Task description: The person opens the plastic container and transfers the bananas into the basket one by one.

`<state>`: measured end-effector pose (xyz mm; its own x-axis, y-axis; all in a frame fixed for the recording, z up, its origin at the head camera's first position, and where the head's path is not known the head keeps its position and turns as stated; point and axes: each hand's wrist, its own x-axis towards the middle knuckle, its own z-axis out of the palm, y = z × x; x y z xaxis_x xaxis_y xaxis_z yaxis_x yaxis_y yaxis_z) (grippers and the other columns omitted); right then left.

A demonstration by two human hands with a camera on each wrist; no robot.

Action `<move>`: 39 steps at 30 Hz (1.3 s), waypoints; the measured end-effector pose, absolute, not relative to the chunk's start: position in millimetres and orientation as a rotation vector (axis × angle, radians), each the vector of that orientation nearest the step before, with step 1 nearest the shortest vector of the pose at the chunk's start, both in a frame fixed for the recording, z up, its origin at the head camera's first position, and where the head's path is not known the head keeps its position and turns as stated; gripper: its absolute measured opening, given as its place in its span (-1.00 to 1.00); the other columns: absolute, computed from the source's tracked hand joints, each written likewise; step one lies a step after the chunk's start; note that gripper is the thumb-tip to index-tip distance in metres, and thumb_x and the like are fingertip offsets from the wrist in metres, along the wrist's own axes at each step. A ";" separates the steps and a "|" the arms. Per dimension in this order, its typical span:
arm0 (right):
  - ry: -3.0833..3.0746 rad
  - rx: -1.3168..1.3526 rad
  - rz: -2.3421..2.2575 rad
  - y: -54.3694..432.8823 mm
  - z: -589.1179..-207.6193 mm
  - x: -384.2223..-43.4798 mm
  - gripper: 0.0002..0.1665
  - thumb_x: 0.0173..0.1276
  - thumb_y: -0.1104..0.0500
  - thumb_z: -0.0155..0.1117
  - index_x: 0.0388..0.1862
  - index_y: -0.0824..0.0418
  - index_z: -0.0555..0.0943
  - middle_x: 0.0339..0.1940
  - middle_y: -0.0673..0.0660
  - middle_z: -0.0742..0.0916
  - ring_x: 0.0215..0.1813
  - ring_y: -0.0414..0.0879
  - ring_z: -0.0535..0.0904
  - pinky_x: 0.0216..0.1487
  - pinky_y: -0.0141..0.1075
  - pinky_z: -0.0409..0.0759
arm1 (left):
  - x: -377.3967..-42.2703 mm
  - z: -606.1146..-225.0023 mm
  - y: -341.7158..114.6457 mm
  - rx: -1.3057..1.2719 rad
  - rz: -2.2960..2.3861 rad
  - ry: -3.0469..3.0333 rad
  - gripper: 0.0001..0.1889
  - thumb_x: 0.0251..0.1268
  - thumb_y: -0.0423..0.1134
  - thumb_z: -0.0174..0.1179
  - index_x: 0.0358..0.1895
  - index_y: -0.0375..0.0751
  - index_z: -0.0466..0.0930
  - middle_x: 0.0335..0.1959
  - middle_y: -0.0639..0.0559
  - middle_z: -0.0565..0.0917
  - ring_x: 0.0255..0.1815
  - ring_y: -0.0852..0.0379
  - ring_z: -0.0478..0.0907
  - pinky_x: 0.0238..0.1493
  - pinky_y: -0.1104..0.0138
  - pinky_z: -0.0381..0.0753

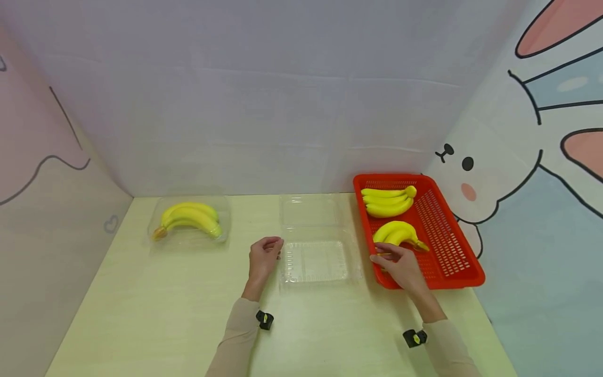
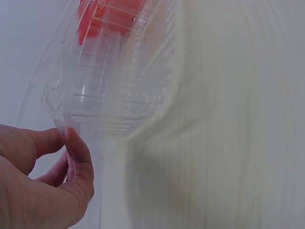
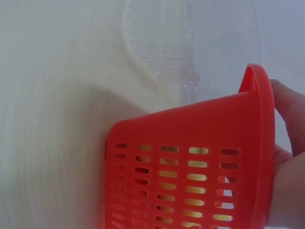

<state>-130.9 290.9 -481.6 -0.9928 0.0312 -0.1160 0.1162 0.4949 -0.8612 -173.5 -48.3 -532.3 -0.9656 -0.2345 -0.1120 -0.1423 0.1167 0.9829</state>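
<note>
Head view: left hand [image 1: 264, 257] in pinch on ribbed box [image 1: 315, 262]; right hand [image 1: 405, 269], hold unclear, at slotted basket [image 1: 444, 233].

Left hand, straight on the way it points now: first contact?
The left hand would likely meet the open clear container first: it seems to pinch that container's edge. Depth past the edge is unclear.

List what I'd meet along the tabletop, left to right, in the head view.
Clear container with bananas in it → the person's left grip → open clear container → red basket.
</note>
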 end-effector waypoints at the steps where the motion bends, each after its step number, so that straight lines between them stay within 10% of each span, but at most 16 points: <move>1: 2.638 0.130 -1.537 290.4 -480.5 -130.7 -0.46 0.43 0.11 0.43 0.29 0.36 0.61 0.12 0.35 0.71 -0.01 0.10 0.68 -0.15 -0.47 0.67 | -173.4 -531.9 -48.9 0.388 -2.005 -2.297 -0.80 0.41 -0.35 0.33 -0.07 -0.47 0.71 -0.24 -0.29 0.75 -0.26 -0.26 0.69 -0.45 0.51 0.63; 39: 2.648 0.144 -1.508 288.5 -483.2 -130.5 -0.44 0.44 0.06 0.42 0.29 0.34 0.59 0.15 0.35 0.70 0.06 0.15 0.64 -0.13 -0.50 0.64 | -167.5 -531.4 -86.8 0.488 -1.948 -2.331 -0.65 0.53 -0.13 0.22 0.03 -0.41 0.70 -0.11 -0.35 0.73 -0.27 -0.09 0.67 -0.42 0.48 0.61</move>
